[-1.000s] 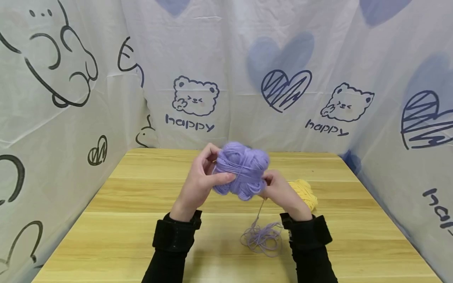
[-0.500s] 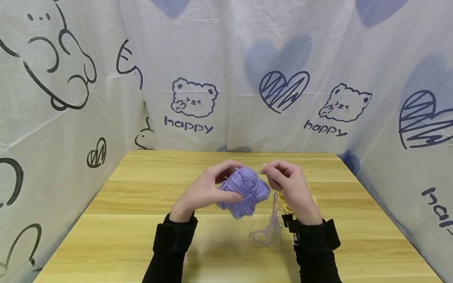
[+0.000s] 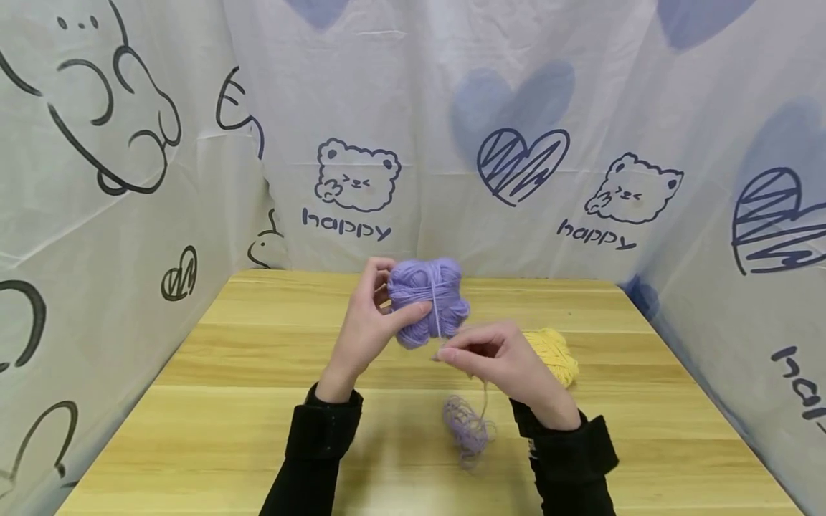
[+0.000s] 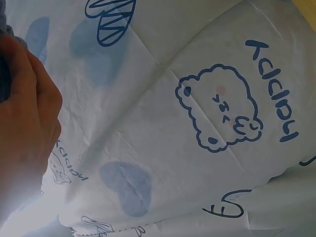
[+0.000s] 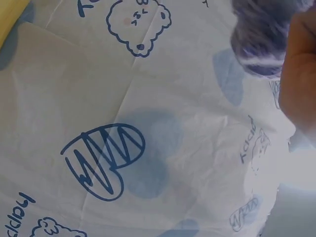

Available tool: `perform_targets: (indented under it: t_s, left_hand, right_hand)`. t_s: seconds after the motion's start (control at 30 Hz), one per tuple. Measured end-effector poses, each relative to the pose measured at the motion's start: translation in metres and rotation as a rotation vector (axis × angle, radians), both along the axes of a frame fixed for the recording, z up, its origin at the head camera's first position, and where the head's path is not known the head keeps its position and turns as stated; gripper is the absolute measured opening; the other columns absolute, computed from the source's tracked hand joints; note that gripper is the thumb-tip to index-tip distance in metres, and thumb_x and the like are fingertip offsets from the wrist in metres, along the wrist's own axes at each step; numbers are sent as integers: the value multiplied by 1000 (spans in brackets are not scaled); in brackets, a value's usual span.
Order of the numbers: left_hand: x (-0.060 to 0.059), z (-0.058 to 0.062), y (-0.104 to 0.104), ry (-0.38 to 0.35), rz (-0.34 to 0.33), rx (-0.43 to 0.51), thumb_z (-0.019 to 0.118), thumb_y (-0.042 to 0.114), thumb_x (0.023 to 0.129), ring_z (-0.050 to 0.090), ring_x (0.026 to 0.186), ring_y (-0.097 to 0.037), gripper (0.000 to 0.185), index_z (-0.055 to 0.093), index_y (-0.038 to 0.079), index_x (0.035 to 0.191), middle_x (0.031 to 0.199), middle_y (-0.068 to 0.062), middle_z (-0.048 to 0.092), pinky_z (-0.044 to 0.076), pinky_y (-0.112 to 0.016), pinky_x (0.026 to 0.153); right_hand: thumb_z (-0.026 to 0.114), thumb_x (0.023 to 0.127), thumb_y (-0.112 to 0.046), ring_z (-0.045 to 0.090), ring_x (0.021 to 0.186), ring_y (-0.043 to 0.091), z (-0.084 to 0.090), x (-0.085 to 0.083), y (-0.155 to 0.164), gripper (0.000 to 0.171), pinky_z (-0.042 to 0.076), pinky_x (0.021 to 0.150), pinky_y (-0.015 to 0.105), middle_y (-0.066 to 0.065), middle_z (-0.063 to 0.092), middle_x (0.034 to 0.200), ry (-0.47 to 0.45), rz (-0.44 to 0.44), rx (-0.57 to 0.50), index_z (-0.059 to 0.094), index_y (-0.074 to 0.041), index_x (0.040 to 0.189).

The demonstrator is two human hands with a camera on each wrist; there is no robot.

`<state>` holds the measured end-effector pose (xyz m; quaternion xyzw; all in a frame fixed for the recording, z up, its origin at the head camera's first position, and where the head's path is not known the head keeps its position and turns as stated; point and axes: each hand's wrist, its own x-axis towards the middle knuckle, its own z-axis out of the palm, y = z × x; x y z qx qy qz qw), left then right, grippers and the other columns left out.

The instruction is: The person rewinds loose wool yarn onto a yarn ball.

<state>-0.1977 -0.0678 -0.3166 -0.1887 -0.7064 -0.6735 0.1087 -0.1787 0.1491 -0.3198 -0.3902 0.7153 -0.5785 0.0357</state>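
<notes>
A purple ball of yarn (image 3: 419,294) is held up over the table by my left hand (image 3: 368,322), thumb across its front and fingers behind it. Strands wrap round its middle both ways. My right hand (image 3: 497,358) pinches the purple strand just below the ball's lower right. From that hand the strand runs down to a loose purple tangle (image 3: 467,430) beneath. In the right wrist view the ball (image 5: 259,37) shows at the top right beside the right hand (image 5: 301,74). Only the left hand's edge (image 4: 29,113) shows in the left wrist view.
A yellow ball of yarn (image 3: 553,355) lies on the wooden table (image 3: 245,430) behind the right hand, partly covered by it. White curtains (image 3: 426,93) with drawn bears and hearts enclose the table at the back and both sides.
The right hand swung up to the ball's upper right, then down below it, drawing the strand along. The left hand dipped and rose again, turning the ball. The loose tangle shifted and bunched up.
</notes>
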Motion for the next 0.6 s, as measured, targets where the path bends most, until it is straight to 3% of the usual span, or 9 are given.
perform_targets:
  t_s: [0.13, 0.23, 0.33, 0.43, 0.53, 0.6]
  left_hand:
    - [0, 2, -2, -3, 7, 108, 72, 8, 81, 61, 98, -25, 49, 41, 12, 118, 116, -12, 53, 58, -36, 83]
    - [1, 4, -4, -1, -37, 182, 70, 7, 81, 62, 99, -24, 46, 40, 13, 117, 118, -12, 53, 58, -34, 83]
    - [4, 7, -7, -15, -143, 212, 67, 5, 82, 64, 96, -20, 46, 41, 14, 118, 116, -11, 55, 60, -33, 79]
    - [7, 8, -10, -33, -282, 185, 66, 2, 80, 66, 89, -18, 48, 43, 15, 120, 111, -10, 57, 61, -36, 75]
    - [9, 8, -13, -31, -411, 102, 69, 1, 77, 64, 86, -18, 50, 45, 12, 119, 107, -10, 58, 61, -39, 73]
    - [10, 7, -13, -8, -477, 28, 73, 2, 75, 64, 87, -19, 52, 45, 10, 119, 107, -11, 59, 60, -39, 74]
  right_hand:
    - [62, 93, -10, 35, 50, 8, -3, -6, -5, 14, 30, 44, 27, 5, 43, 59, -25, 19, 120, 75, -5, 96]
    - [62, 93, -12, 35, 49, 5, -8, -13, -7, 16, 31, 42, 25, 2, 43, 57, -48, 7, 170, 75, -3, 96]
    - [60, 93, -9, 37, 48, 3, -16, -23, -4, 16, 34, 42, 23, -5, 51, 59, -103, 7, 160, 72, 0, 98]
    - [55, 91, 1, 38, 50, 4, -20, -31, 4, 12, 34, 43, 26, -10, 51, 61, -142, 33, 104, 64, 5, 86]
    - [53, 89, 3, 40, 52, 5, -18, -32, 15, 13, 36, 46, 25, -10, 45, 61, -192, -24, 76, 59, -1, 77]
    - [56, 92, -4, 42, 55, 5, -14, -29, 21, 14, 37, 48, 23, -9, 49, 65, -228, -108, 67, 62, -8, 81]
